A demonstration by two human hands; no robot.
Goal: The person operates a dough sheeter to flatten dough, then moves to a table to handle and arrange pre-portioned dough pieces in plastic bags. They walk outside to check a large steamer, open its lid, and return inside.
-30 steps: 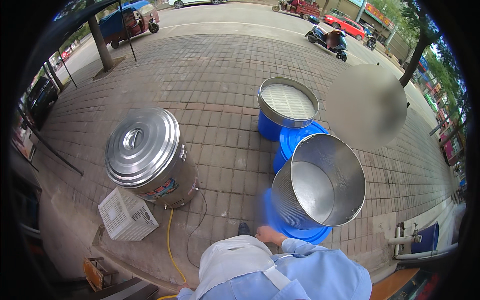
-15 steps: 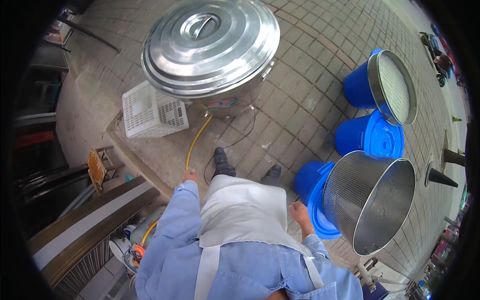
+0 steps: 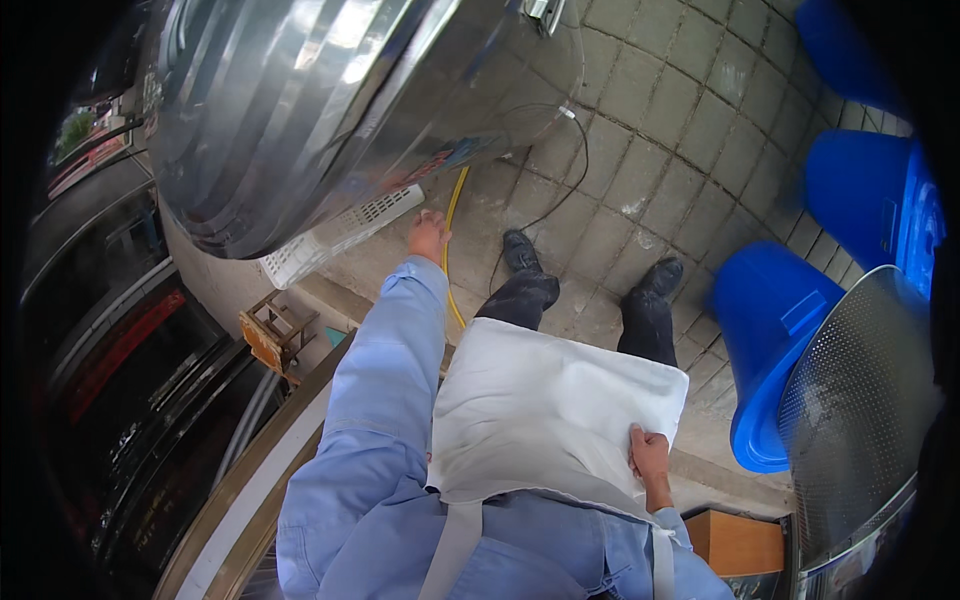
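My left hand point(image 3: 429, 236) reaches forward with its fingers curled, beside a yellow hose point(image 3: 453, 210). Its palm side is hidden, so I cannot make out anything inside it. Close ahead of that hand stands a large lidded metal pot point(image 3: 290, 130), which fills the upper left. My right hand point(image 3: 650, 455) is closed in front of the white apron point(image 3: 550, 400), near the apron's right edge. Whether its fingers pinch the cloth is not clear.
A white plastic crate point(image 3: 345, 232) lies partly behind the pot. Blue buckets point(image 3: 770, 310) and a perforated metal drum point(image 3: 850, 400) stand on the right. A thin dark cable point(image 3: 583, 165) crosses the paving by my feet. A small wooden stool point(image 3: 275, 335) stands at left.
The pot now looms larger and further left, while the buckets and perforated drum have shifted right in view. My left hand is further forward, and my right hand has come over the apron.
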